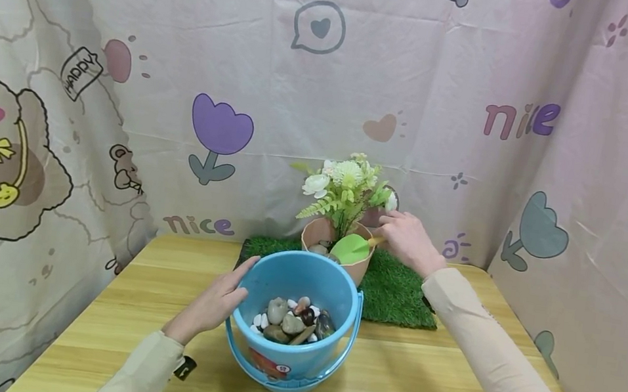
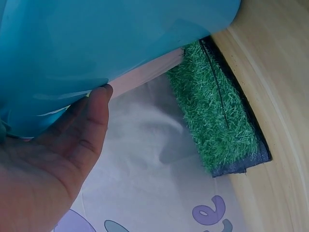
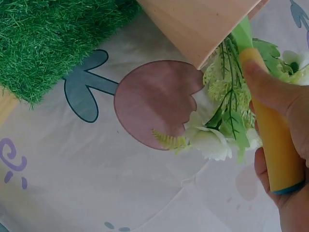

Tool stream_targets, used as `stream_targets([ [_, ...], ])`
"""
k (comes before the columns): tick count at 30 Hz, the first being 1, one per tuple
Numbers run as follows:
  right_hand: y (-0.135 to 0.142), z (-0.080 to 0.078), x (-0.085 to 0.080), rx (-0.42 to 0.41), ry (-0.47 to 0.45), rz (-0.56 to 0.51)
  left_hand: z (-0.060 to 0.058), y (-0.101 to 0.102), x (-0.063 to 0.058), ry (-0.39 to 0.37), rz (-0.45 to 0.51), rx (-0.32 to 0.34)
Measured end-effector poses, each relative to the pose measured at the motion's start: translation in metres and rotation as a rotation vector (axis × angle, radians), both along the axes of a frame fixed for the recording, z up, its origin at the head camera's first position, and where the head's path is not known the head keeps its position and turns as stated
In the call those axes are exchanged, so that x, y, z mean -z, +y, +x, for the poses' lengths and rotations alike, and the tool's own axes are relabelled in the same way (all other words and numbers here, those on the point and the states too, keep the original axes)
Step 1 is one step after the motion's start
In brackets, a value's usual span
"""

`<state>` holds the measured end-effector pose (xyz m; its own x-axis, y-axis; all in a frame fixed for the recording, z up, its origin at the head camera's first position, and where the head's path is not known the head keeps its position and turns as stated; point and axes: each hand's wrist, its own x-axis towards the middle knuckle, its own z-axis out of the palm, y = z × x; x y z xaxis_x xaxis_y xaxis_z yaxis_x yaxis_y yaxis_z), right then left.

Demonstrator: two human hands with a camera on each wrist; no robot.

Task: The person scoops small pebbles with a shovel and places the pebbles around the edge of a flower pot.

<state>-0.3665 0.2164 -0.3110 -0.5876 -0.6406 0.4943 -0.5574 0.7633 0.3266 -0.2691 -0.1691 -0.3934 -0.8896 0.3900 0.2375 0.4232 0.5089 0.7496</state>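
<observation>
Printed backdrop (image 1: 309,96) hangs behind wood-grain table (image 1: 144,306); artificial-grass mat (image 1: 402,297) at table's far side. Blue bucket (image 1: 298,273) stands on table, just in front of peach flowerpot (image 1: 360,274) w/ white & green flowers (image 1: 347,184). L hand (image 1: 217,299) holds bucket's L side at rim, fingers close together on outer wall. R hand (image 1: 411,240) is beside pot, thumb & fingers curled round yellow handle of garden trowel (image 1: 351,248), green blade in pot. Mixed pebbles (image 1: 292,324), brown/grey/white, lie in bucket.
</observation>
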Motion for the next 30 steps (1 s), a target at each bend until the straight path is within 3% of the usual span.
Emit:
stream_targets([
  [8,0.000,0.006,-0.005,0.111,-0.040,-0.051,0.001,-0.001,0.003,0.017,0.001,-0.010],
  [20,0.006,0.015,0.002,0.146,-0.195,-0.138,0.000,-0.001,0.005,0.022,0.014,-0.007],
  [30,0.007,0.022,0.008,0.094,-0.271,-0.158,-0.002,0.000,0.004,0.029,0.013,-0.007],
])
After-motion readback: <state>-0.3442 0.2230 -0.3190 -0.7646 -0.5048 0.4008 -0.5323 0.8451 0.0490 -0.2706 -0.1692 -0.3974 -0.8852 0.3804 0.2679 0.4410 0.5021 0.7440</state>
